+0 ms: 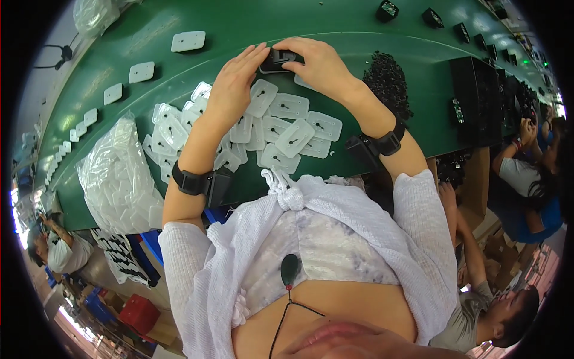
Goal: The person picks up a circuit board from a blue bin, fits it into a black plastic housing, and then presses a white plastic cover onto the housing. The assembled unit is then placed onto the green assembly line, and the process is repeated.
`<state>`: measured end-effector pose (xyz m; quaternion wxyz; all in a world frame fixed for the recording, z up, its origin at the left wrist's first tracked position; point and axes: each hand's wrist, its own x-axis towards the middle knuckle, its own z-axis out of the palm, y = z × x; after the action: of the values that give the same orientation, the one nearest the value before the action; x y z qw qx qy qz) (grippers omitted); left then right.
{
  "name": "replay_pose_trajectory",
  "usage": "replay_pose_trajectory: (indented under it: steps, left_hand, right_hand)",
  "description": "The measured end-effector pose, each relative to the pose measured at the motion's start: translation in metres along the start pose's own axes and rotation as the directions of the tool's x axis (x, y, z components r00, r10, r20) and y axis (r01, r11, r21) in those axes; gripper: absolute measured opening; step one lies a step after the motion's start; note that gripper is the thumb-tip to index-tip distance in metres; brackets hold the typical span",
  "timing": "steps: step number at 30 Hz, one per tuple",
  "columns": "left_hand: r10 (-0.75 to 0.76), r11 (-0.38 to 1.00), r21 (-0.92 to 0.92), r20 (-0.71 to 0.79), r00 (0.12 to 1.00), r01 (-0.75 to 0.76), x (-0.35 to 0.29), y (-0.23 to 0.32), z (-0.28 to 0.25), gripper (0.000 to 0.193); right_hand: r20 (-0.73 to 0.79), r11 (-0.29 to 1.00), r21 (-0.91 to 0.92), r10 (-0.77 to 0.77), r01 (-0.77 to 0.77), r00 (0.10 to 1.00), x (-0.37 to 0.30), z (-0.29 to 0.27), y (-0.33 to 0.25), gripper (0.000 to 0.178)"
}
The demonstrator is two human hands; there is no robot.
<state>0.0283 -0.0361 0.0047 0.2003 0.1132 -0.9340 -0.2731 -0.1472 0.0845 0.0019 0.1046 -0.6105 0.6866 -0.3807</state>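
Note:
At the far middle of the green bench, both hands meet at a small black plastic housing [276, 60]. My left hand [235, 79] presses its straight, closed-together fingers along the housing's left side; its thumb is hidden. From the right, my right hand [320, 64] grips the housing between thumb and curled fingers. The underside of the housing cannot be seen. Just nearer to me lies a loose heap of translucent white plates [294, 136], each with a small black piece in its middle. One more plate [304, 82] shows partly under my right hand.
Small black parts [385, 84] are heaped right of my right forearm. A clear bag of white plates [119, 179] lies left. White plates [142, 72] line the far left; black housings [432, 18] line the far right. A black box [472, 99] stands right, with co-workers [526, 173] beyond.

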Motion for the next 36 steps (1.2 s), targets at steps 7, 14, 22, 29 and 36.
replay_pose_trajectory:
  steps: [7, 14, 22, 29, 36]
  left_hand:
    - [-0.02, 0.996, 0.089, 0.073, 0.997, 0.014, -0.008, -0.009, 0.003, 0.065]
    - [-0.033, 0.977, 0.211, 0.089, 0.995, 0.013, -0.007, -0.004, 0.003, 0.066]
    - [-0.015, 0.957, 0.291, 0.002, 1.0, 0.014, 0.004, -0.001, 0.011, 0.055]
    - [-0.125, 0.976, 0.169, -0.087, 0.988, 0.138, 0.023, -0.009, 0.012, 0.044]
    - [-0.504, 0.388, -0.773, 0.278, 0.818, 0.502, 0.021, 0.021, -0.01, 0.038]
  right_hand:
    - [0.039, 0.997, -0.077, -0.003, 0.006, 0.999, 0.001, 0.003, -0.002, 0.033]
    - [0.127, 0.964, -0.246, -0.069, 0.098, 0.989, 0.006, 0.0, -0.003, 0.032]
    - [0.263, 0.996, -0.078, 0.062, -0.043, 0.963, 0.038, -0.018, 0.0, 0.032]
    - [0.35, 0.799, 0.402, 0.318, -0.447, 0.881, 0.05, -0.035, 0.009, 0.037]
    - [0.165, 0.626, 0.711, 0.295, -0.321, 0.941, 0.021, -0.033, -0.015, 0.038]
